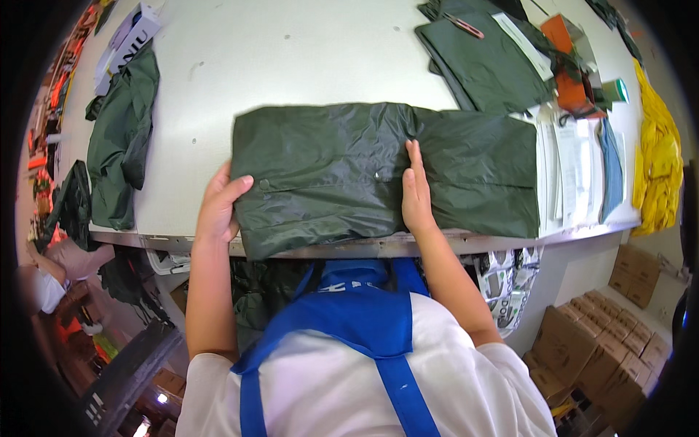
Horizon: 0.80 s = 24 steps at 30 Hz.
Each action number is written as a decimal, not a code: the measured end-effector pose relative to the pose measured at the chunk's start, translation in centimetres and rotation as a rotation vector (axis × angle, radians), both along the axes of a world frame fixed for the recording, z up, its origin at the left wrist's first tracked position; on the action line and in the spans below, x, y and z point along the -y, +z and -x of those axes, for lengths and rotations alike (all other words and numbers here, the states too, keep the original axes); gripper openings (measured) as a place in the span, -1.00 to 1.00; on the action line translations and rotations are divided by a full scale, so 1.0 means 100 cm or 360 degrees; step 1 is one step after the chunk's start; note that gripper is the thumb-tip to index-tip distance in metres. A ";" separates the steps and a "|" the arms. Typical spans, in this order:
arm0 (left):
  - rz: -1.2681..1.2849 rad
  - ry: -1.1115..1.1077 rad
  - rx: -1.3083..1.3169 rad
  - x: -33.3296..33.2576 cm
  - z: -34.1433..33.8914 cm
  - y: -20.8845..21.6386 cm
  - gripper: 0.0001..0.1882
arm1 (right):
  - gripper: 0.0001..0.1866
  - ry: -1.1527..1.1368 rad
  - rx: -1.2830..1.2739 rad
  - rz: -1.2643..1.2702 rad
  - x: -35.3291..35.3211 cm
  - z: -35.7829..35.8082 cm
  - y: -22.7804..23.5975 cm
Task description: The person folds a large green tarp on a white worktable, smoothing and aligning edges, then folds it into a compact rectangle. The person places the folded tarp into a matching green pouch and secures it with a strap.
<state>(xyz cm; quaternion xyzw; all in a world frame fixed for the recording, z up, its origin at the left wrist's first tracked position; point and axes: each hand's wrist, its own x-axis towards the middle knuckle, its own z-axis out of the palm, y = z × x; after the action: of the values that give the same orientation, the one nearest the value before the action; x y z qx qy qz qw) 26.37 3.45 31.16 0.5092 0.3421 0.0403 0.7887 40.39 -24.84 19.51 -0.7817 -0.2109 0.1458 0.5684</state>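
A dark green coated-fabric garment, folded into a long flat shape, lies across the front of the white table. Its left end hangs slightly over the table's near edge. My left hand grips that left end, thumb on top and the other fingers partly hidden behind the fabric. Right of the middle, my right hand stands on its edge against the cloth with straight fingers, beside a crosswise crease. A snap button shows near my left thumb.
More green garments lie at the left; another folded green stack with a cutter is at the back right. Papers, an orange box and yellow fabric are at the right. Cartons stand on the floor.
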 end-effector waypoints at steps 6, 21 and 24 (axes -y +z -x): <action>0.0000 -0.1186 0.0816 0.171 -0.111 0.095 -0.10 | -0.38 -0.0192 -0.1508 -0.1383 0.013 0.003 0.027; -0.0830 -0.1234 0.0245 0.202 -0.088 -0.083 0.03 | -0.48 -0.0495 -0.0712 -0.0066 0.077 0.026 0.009; -0.1212 -0.1147 0.0242 0.205 -0.078 -0.096 0.01 | -0.52 0.0812 -0.0440 0.0463 0.147 0.018 0.087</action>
<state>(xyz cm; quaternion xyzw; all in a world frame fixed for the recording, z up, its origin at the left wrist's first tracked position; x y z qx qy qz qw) 34.18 -17.05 21.58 0.8405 0.0485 -0.0751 0.5344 38.59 -39.58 28.24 -0.7494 -0.2980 0.4170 0.4192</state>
